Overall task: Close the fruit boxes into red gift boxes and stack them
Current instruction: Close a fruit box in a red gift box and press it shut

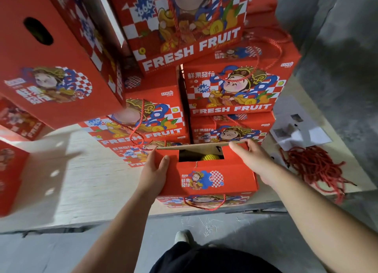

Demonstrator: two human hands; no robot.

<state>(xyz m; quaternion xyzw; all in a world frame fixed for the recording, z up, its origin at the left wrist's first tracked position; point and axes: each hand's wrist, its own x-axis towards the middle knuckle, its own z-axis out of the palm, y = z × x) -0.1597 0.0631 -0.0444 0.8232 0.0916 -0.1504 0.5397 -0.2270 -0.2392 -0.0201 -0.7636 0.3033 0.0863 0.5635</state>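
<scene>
A red gift box (206, 180) stands on the wooden platform (86, 180) in front of me, its top partly open. A gap shows fruit in yellow foam netting (209, 157) inside. My left hand (153, 170) lies against the box's left top corner, thumb on the near flap. My right hand (253, 160) reaches over the right side, its fingers on the edge of the raised far flap (194, 146). A red rope handle (204, 204) hangs at the box's front.
Closed red "FRESH FRUIT" boxes (233, 90) are stacked behind and above, with more at the left (49, 68). A bundle of red ropes (315, 166) and papers (296, 127) lie to the right. Grey concrete floor (245, 231) and my foot (183, 236) are below.
</scene>
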